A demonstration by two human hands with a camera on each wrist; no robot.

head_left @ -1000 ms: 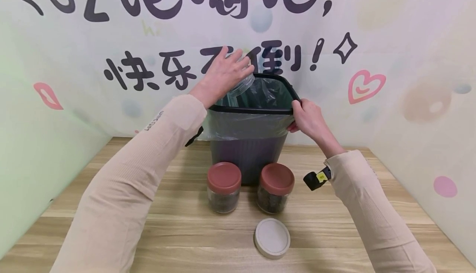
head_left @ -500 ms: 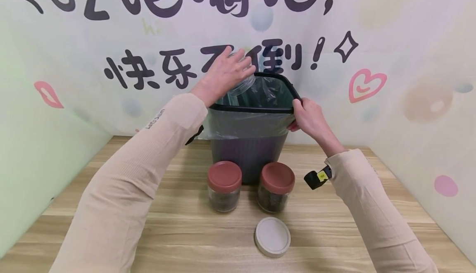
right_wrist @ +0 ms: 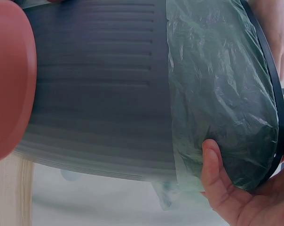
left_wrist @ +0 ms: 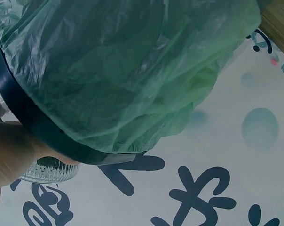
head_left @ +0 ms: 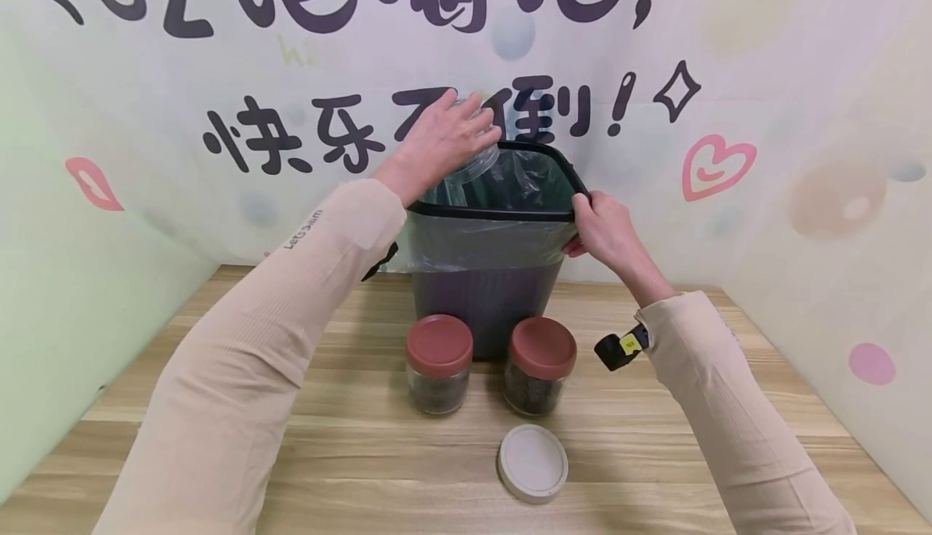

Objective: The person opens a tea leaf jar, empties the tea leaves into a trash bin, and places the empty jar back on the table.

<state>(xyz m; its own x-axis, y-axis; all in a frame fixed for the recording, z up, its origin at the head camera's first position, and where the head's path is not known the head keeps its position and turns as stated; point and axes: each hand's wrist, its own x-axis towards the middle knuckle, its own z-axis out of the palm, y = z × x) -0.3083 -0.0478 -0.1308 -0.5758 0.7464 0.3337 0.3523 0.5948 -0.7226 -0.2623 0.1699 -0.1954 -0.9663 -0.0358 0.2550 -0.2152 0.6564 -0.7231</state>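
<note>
Over the left part of a dark trash bin (head_left: 484, 296), my left hand (head_left: 444, 142) grips a clear jar (head_left: 478, 164) tilted with its mouth toward the bin. The left wrist view shows the ribbed side of the jar (left_wrist: 50, 174) with something dark inside, partly behind the hand. A translucent greenish liner (right_wrist: 222, 89) is folded over the bin's black rim (head_left: 502, 214). My right hand (head_left: 607, 231) holds that rim at the right corner, thumb on top and fingers below against the liner. The bottom of the bin's inside is hidden.
Two lidded jars, a left one (head_left: 438, 365) and a right one (head_left: 541, 367), stand before the bin with red lids and dark contents. Nearer lies a round white lid (head_left: 533, 464) on the wooden table (head_left: 349, 446). A printed cloth wall (head_left: 801, 114) rises close behind the bin.
</note>
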